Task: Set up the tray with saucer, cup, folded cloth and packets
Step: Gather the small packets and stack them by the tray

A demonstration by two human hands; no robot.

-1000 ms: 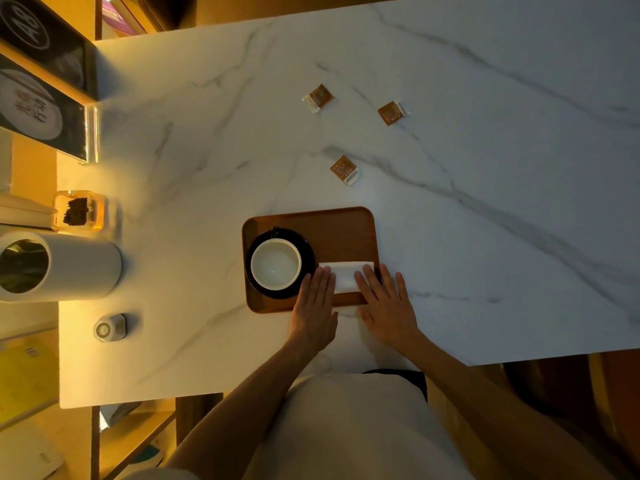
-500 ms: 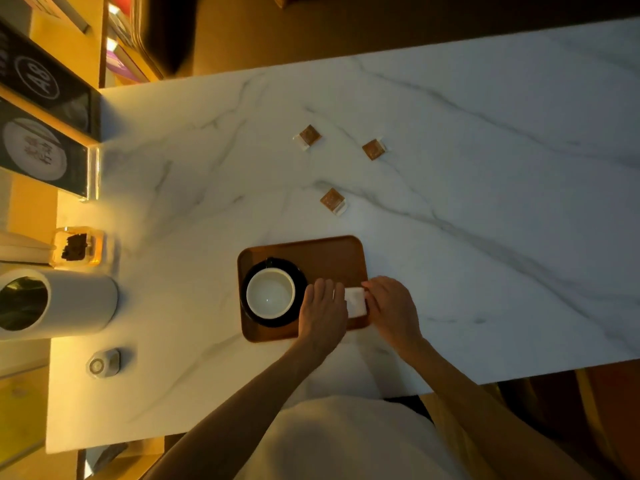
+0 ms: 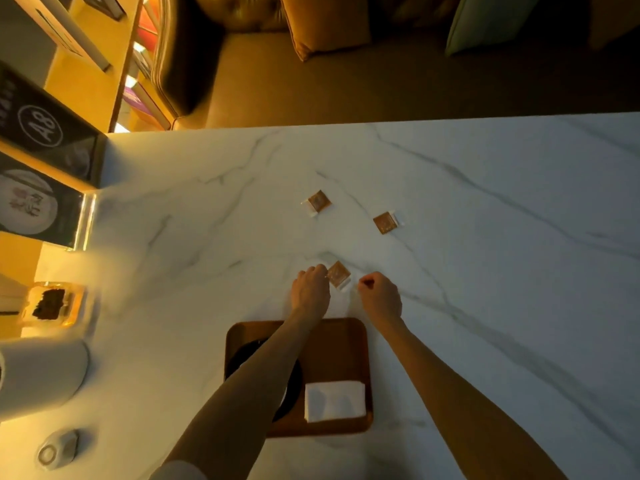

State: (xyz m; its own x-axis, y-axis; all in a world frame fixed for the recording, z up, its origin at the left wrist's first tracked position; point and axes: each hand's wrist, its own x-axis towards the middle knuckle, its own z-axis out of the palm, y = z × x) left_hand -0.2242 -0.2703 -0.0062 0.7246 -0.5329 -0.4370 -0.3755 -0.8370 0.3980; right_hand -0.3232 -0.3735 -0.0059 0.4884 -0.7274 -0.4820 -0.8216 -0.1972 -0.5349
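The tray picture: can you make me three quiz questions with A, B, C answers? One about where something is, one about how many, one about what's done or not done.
1. Where is the folded cloth?
A. On the tray, at its near right corner
B. On the bare table beside the packets
C. Under the white cylinder

2. How many packets lie on the table?
A. One
B. Three
C. Five

3. Are any packets on the tray yet?
A. All are on it
B. One is on it
C. None are on it

Answers:
1. A, the white cloth sits inside the brown tray next to the dark saucer.
2. B, one packet lies between the left hand and right hand, and two more lie farther away.
3. C, all three rest on the marble table beyond the tray.
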